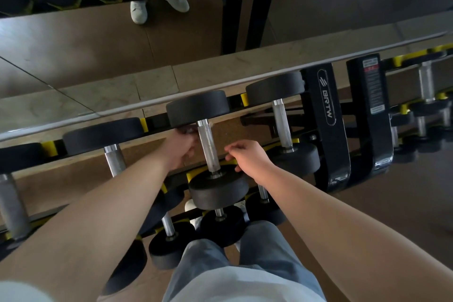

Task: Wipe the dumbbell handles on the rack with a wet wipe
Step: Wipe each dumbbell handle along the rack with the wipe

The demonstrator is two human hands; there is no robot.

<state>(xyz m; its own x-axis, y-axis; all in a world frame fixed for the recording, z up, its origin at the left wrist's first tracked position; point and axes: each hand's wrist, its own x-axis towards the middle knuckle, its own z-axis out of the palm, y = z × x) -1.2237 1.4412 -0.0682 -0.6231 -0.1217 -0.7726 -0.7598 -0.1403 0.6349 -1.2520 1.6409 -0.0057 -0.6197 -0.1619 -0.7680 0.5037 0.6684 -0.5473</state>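
A dumbbell [220, 189] with a ridged silver handle [207, 147] and two round black heads lies across the top shelf of a black rack [326, 115] with yellow cradles [144, 124], one head at the far rail and the other at the near rail. A matching left dumbbell [103, 132] and right dumbbell [274, 88] lie parallel just beside it. Smaller dumbbells [169, 247] rest on the lower shelf, handles pointing the same way.

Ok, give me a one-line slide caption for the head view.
Left hand lies beside a dumbbell handle on the rack; right hand hovers at its other side.
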